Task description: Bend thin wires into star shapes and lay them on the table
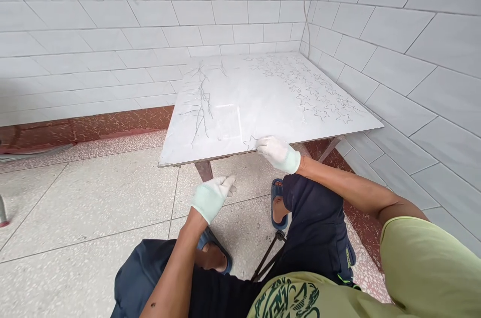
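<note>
Both hands wear white gloves with pale green cuffs. At the front edge of the white tabletop (270, 112), my right hand (276, 151) has its fingers curled and closed on the right side of a thin star shape, which looks like bent wire (249, 142). My left hand (214, 195) is lower and to the left, off the table, with thumb and fingers pinched together; what they hold, if anything, is too small to make out. Many similar wire stars (319, 85) cover the right part of the tabletop. Thin, longer dark wires (202, 100) lie in a bunch on the left.
White tiled walls (398, 47) meet behind and to the right of the table. A cable (306, 7) hangs in the corner. Below are a table leg (204, 171), the speckled floor (112, 198) and my feet in blue sandals (277, 203).
</note>
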A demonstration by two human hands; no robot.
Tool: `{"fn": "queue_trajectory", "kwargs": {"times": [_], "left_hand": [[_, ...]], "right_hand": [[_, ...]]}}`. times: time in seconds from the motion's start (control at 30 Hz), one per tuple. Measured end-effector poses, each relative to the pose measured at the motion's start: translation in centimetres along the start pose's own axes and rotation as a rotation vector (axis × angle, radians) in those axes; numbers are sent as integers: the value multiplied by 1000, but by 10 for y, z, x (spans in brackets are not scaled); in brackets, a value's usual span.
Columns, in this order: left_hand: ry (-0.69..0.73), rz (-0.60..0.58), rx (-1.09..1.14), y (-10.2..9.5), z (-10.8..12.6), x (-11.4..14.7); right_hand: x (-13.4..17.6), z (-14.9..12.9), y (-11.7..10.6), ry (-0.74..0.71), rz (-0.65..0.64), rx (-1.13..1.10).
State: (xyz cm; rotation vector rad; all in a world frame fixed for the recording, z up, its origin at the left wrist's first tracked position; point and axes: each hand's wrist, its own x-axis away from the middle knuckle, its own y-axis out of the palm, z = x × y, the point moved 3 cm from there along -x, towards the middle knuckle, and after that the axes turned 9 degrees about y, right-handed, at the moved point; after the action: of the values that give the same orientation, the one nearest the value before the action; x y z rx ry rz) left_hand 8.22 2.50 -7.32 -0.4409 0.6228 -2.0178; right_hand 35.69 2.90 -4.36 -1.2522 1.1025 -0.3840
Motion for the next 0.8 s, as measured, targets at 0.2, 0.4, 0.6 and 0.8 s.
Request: {"fn": "queue_trajectory", "kwargs": {"times": [0.2, 0.4, 0.6, 0.8], "left_hand": [[-15, 47, 583, -4, 29, 0], [-2, 48, 872, -8, 19, -8], [44, 195, 929, -21, -2, -9], [36, 437, 1085, -35, 1, -2]], "right_hand": [[-8, -40, -15, -168, -155, 119], [-21, -88, -18, -257, -156, 108], [-45, -95, -14, -311, -58, -94], [-72, -100, -18, 382, 302, -504]]}}
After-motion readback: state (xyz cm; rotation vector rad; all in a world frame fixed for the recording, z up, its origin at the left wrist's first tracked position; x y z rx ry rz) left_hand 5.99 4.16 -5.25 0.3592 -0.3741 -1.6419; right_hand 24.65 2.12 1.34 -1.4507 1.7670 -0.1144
